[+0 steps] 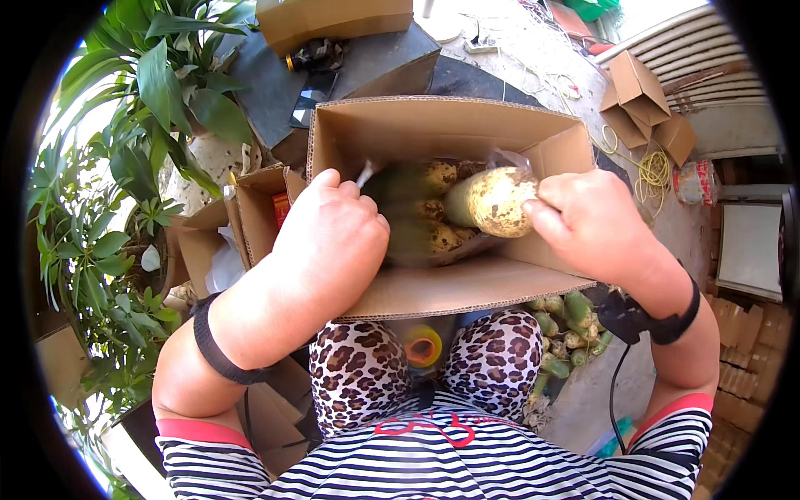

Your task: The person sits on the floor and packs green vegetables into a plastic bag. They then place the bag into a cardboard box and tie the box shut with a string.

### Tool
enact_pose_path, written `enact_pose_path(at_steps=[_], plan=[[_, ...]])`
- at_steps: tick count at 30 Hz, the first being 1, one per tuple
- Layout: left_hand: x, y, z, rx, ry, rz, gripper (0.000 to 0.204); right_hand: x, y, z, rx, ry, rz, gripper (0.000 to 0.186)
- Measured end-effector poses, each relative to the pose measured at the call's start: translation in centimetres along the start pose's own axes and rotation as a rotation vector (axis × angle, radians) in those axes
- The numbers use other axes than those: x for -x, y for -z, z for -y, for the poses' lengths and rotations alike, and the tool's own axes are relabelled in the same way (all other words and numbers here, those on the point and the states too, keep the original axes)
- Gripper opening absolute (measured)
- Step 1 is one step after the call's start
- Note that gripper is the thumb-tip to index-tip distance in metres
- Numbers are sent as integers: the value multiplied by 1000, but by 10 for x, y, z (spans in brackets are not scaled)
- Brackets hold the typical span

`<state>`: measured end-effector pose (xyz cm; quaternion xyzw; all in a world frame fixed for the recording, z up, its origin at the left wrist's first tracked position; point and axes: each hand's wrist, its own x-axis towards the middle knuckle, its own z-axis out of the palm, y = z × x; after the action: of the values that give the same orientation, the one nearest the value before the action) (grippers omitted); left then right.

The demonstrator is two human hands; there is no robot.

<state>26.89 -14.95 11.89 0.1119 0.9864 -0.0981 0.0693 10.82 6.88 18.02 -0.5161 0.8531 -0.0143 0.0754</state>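
A cardboard box [446,125] sits above my knees, holding green root vegetables with mottled yellowish ends [435,204], partly blurred, and some clear plastic. My right hand [583,217] is closed at the end of a large pale radish [492,200], inside the box near its right side, thumb against the radish. My left hand [337,233] is closed at the box's left side, beside a wisp of clear plastic [364,173]; what its curled fingers hold is hidden.
More green radishes [575,329] lie on the floor below right. Open boxes [208,250] and leafy plants [117,233] are at left. A dark slab [375,67] with another box [333,17] is behind. Folded cardboard [635,96] and coiled yellow cord [652,179] are at right.
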Motion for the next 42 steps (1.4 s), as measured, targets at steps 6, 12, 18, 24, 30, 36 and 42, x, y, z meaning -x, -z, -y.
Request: enact_pose_path(at_steps=[6, 12, 18, 24, 30, 36, 42], plan=[[6, 8, -5, -1, -28, 71, 6, -18, -22, 3, 307, -66, 411, 28], [6, 8, -5, 30, -45, 84, 10, -37, -42, 19, 523, -83, 639, 16], [9, 5, -5, 72, -46, 74, 12, -52, -58, 40, 598, 55, 773, 16], [14, 8, 1, 116, -74, 92, 12, -86, -93, 29, 325, -113, 1156, 20], [13, 6, 3, 128, -94, 89, 12, -97, -112, 30, 319, -138, 1064, 20], [10, 3, 0, 107, -57, -5, 12, -95, -133, 20, 445, -63, 623, 22], [10, -7, -3, 100, -35, -148, 10, -102, -104, 19, 165, -233, 873, 25]])
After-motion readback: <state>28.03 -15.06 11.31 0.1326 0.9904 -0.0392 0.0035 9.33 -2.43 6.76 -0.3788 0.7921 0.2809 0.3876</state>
